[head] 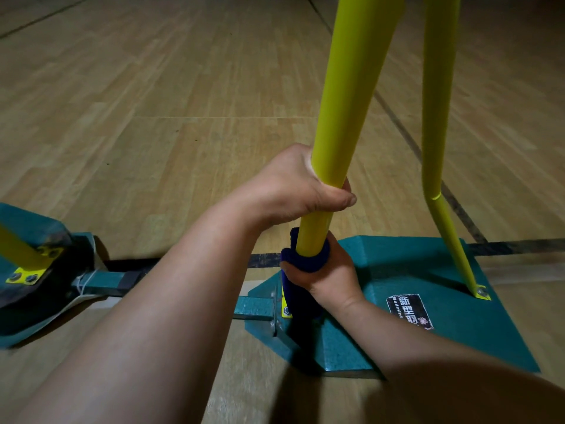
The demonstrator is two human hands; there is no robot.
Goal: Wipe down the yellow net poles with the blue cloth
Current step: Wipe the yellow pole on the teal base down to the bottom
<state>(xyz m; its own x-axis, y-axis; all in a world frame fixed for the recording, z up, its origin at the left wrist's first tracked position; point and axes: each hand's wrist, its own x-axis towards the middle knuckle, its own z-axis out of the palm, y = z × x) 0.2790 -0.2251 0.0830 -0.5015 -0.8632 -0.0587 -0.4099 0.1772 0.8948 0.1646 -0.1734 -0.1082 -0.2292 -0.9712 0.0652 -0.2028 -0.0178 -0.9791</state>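
Your left hand (293, 185) is wrapped bare around the main yellow net pole (345, 117), fingers curled behind it and the thumb tip showing on the near right side, so it grips the pole directly with no cloth under it. Just below, your right hand (327, 270) grips the blue cloth (302, 261), which is bunched around the same pole low down, close to where the pole meets its base. A tail of the cloth hangs down in front of the pole's foot, hiding most of the yellow mounting plate there; only a sliver of that plate with a bolt shows at the cloth's left edge.

The pole stands on a green weighted base (397, 341) lying on the wooden court floor (153, 102). To the right of the main pole, a thinner yellow brace pole (437, 117) comes down, bends, and is bolted to the far right part of the same base. A black label (408, 310) with white characters is stuck on the base between the two pole feet.

At the left edge sits a second green base (27, 221) with another yellow pole stub (18, 246) bolted to it. A green bar (253, 307) sticks out from the left side of the near base. Dark court lines cross the floor behind the bases.
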